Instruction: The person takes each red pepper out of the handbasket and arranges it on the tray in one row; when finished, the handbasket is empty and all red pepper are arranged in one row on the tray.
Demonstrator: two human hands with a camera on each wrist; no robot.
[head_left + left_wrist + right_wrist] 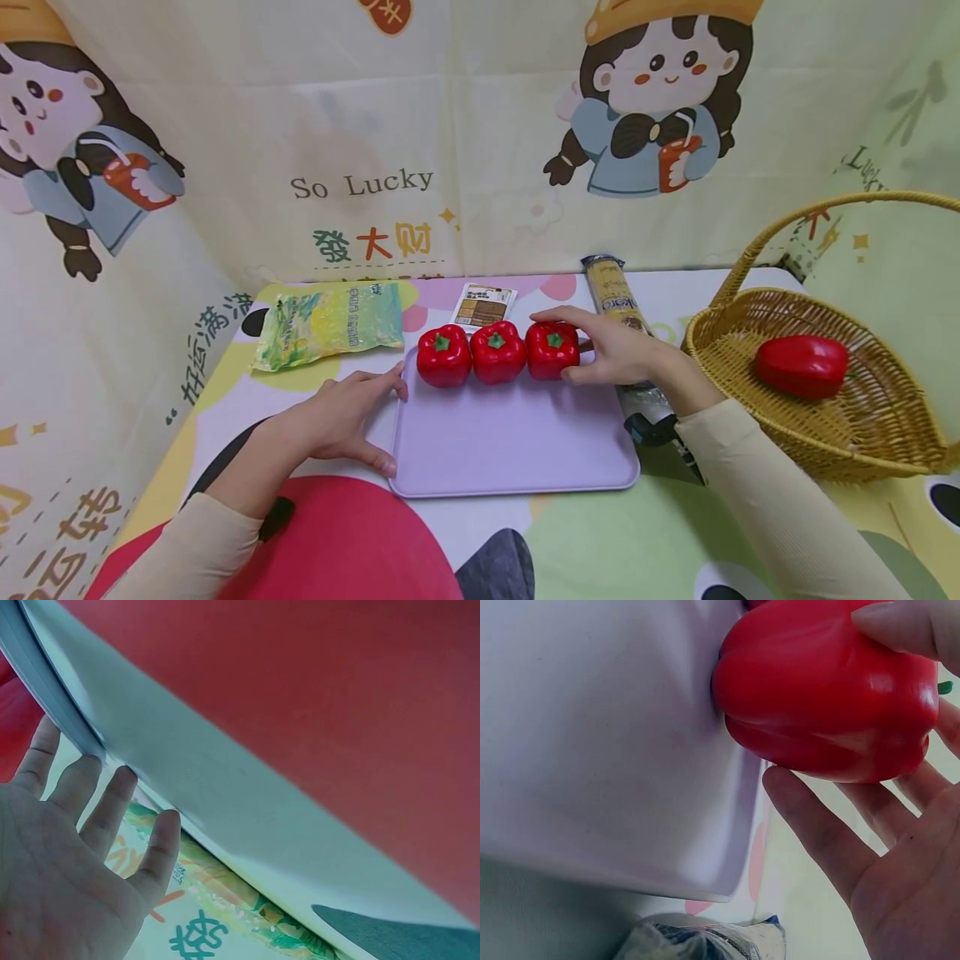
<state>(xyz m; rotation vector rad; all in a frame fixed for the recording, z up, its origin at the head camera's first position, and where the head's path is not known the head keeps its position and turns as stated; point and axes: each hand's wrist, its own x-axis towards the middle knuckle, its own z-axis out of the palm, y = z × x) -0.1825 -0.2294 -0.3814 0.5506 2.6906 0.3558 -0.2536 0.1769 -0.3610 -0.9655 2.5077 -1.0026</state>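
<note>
Three red bell peppers stand in a row, stems up, along the far side of a lilac tray: a left one, a middle one and a right one. My right hand holds the right pepper between thumb and fingers. In the right wrist view the thumb lies on that pepper at the tray's edge, with the fingers on its other side. At the tray's left edge is my left hand, its fingers spread and fairly straight, fingertips right at the rim.
Right of the tray, a wicker basket with a tall handle holds another red pepper. A long pasta packet lies beside the tray. A yellow-green packet is at the back left, and a small printed card lies behind the peppers.
</note>
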